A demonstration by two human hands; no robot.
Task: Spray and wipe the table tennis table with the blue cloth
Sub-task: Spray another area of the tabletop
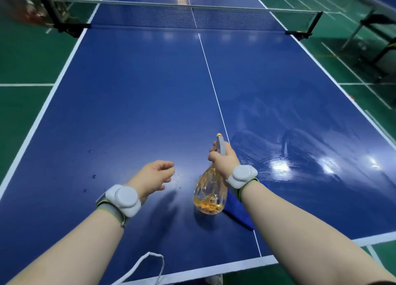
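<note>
Amber-filled spray bottle, likely light and slick, hung gripped by its neck in my right hand, my left hand hovered loosely curled, empty, and the limp blue cloth lay half-hidden under my wrist on the table tennis table.

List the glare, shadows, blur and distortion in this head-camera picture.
Head view: ceiling-light glare sits on the wet, streaked right side of the table; soft shadows fall beneath the left hand and the spray bottle; the top left corner is smeared with blur; wide-angle distortion stretches everything near the bottom edge.
</note>
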